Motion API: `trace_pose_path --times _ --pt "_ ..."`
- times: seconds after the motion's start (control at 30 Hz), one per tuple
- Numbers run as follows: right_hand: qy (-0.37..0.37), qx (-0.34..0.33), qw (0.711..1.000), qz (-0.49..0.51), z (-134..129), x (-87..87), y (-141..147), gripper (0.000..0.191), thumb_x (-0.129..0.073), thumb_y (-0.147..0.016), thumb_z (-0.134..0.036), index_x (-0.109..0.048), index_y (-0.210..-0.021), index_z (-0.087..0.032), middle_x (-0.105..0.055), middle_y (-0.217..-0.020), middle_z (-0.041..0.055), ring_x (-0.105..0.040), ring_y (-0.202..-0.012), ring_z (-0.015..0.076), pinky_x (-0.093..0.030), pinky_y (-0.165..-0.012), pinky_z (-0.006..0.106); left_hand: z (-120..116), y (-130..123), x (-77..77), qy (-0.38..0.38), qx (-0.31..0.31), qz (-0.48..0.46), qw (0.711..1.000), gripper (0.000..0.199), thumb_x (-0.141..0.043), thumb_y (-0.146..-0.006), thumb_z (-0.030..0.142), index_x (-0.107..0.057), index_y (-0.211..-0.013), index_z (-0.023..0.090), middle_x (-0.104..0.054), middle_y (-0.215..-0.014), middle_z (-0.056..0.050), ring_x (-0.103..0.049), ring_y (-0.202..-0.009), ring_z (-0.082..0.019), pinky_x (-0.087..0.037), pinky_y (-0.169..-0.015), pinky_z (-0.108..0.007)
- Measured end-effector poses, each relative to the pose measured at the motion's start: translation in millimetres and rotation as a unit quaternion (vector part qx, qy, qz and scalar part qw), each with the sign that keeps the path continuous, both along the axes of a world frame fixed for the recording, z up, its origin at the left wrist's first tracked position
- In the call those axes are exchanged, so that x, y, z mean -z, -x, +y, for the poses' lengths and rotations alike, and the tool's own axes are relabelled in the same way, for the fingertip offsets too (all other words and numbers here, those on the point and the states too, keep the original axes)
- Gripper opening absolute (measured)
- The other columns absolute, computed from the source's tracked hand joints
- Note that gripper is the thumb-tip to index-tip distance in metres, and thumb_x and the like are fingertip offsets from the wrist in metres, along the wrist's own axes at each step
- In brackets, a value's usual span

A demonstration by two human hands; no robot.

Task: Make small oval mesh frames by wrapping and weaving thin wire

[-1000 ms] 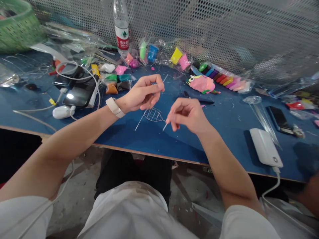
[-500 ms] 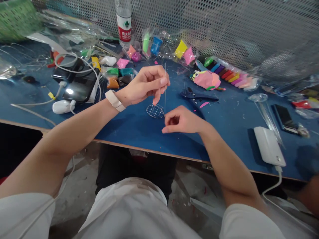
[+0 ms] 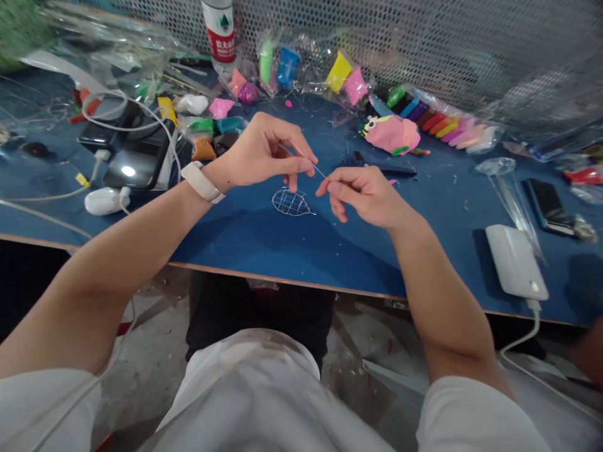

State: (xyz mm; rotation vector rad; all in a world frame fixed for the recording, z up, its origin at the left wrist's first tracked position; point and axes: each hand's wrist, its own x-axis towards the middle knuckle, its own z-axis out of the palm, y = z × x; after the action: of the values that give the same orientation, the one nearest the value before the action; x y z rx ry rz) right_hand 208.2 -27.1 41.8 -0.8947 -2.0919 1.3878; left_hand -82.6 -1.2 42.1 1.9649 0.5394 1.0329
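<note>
silvery and slender, a thin wire (image 3: pixel 320 171) slanted between the person's two bare hands, held above the blue counter (image 3: pixel 264 248). from where i stood, the left hand (image 3: pixel 268 150) had its thumb and index finger pinched on the wire, one end reaching back inside the bend of the fingers, while the other fingers drooped loosely. the right hand (image 3: pixel 362 191) met the lower end with its own thumb and forefinger closed on it, the remaining fingers curled below.

under the left hand, on the counter, lay a leaf-shaped wire frame (image 3: pixel 291 202), crossed inside by a grid, its short pointed tail facing the right hand. one left finger hung close over its rim; i couldn't tell whether it touched. a pale band (image 3: pixel 203 182) circled the left wrist.

just beyond the right hand, partly hidden by it, was a dark hand tool (image 3: pixel 399 170), and behind that a pink fish-shaped figure (image 3: pixel 391 134). farther back stood a labelled bottle (image 3: pixel 220 32), with a yellow packet (image 3: pixel 339 72) among other colourful ones. well off to the right sat a white power bank (image 3: pixel 516 258), its cable hanging over the edge.
</note>
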Motion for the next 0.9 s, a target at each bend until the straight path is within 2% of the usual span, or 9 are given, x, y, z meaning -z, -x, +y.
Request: trace_pose_path --times 0.13,0.23,0.33,0.43,0.57,0.67,0.8,0.9 --pt "-0.048 0.018 0.992 -0.114 2 -11.0 -8 0.040 -0.076 -0.112 -0.063 -0.088 -0.110 -0.025 -0.057 -0.064 -0.0043 -0.045 -0.055 0.0130 -0.035 -0.059 0.036 1 6 -6.0 -0.097 -0.016 0.153 0.983 0.024 -0.085 -0.102 0.045 -0.089 -0.095 0.022 -0.088 -0.092 -0.006 -0.080 -0.071 -0.016 -0.063 -0.074 -0.029" --pt "-0.088 0.030 0.983 -0.160 1 -18.5 -10 0.039 -0.074 -0.113 -0.061 -0.089 -0.110 -0.025 -0.054 -0.065 -0.0036 -0.040 -0.057 0.0134 -0.031 -0.061 0.037 -3 2 -6.7 -0.177 -0.031 0.235 0.955 0.022 -0.075 -0.105 0.039 -0.089 -0.095 0.025 -0.088 -0.096 -0.007 -0.082 -0.086 -0.022 -0.061 -0.087 -0.035" --pt "-0.094 0.010 0.973 -0.209 4 -23.6 -18 0.039 -0.072 -0.112 -0.060 -0.090 -0.111 -0.025 -0.054 -0.063 -0.0037 -0.037 -0.056 0.0134 -0.029 -0.062 0.037 -4 -2 -5.8 -0.221 -0.049 0.263 0.938 0.024 -0.069 -0.106 0.036 -0.087 -0.096 0.025 -0.086 -0.100 -0.008 -0.082 -0.097 -0.027 -0.059 -0.096 -0.042" --pt "-0.067 -0.025 0.958 -0.278 9 -27.3 -31 0.039 -0.073 -0.111 -0.059 -0.092 -0.108 -0.026 -0.059 -0.064 -0.0028 -0.038 -0.055 0.0131 -0.028 -0.061 0.037 3 6 -6.3 -0.212 -0.051 0.284 0.934 0.023 -0.068 -0.102 0.034 -0.086 -0.092 0.023 -0.083 -0.094 -0.008 -0.078 -0.087 -0.024 -0.058 -0.092 -0.039" --pt "-0.006 -0.075 0.944 -0.320 11 -32.6 -41 0.039 -0.073 -0.109 -0.062 -0.092 -0.106 -0.028 -0.064 -0.064 -0.0030 -0.047 -0.056 0.0132 -0.029 -0.059 0.036 13 24 -6.7 -0.168 0.007 0.337 0.926 0.023 -0.071 -0.097 0.034 -0.083 -0.081 0.022 -0.081 -0.083 -0.005 -0.073 -0.077 -0.019 -0.057 -0.091 -0.035" --pt "0.000 -0.086 0.942 -0.324 9 -37.0 -43 0.038 -0.071 -0.110 -0.061 -0.090 -0.107 -0.028 -0.063 -0.061 -0.0041 -0.049 -0.055 0.0130 -0.030 -0.059 0.035 12 30 -1.7 -0.143 0.038 0.355 0.923 0.027 -0.069 -0.099 0.037 -0.085 -0.085 0.021 -0.083 -0.084 -0.003 -0.073 -0.074 -0.016 -0.057 -0.090 -0.032" --pt "-0.002 -0.087 0.938 -0.336 8 -38.2 -43 0.035 -0.072 -0.111 -0.057 -0.089 -0.105 -0.027 -0.063 -0.059 -0.0045 -0.051 -0.055 0.0134 -0.032 -0.060 0.035 6 26 11.3 -0.128 0.038 0.348 0.928 0.025 -0.070 -0.100 0.038 -0.089 -0.095 0.022 -0.086 -0.087 -0.002 -0.075 -0.073 -0.015 -0.057 -0.082 -0.029" --pt "-0.006 -0.070 0.943 -0.325 6 -34.9 -34 0.033 -0.068 -0.113 -0.052 -0.088 -0.106 -0.026 -0.063 -0.060 -0.0044 -0.050 -0.055 0.0135 -0.031 -0.061 0.035 2 20 19.6 -0.103 0.004 0.347 0.932 0.025 -0.073 -0.100 0.040 -0.088 -0.094 0.022 -0.087 -0.086 -0.003 -0.077 -0.075 -0.016 -0.058 -0.082 -0.029"
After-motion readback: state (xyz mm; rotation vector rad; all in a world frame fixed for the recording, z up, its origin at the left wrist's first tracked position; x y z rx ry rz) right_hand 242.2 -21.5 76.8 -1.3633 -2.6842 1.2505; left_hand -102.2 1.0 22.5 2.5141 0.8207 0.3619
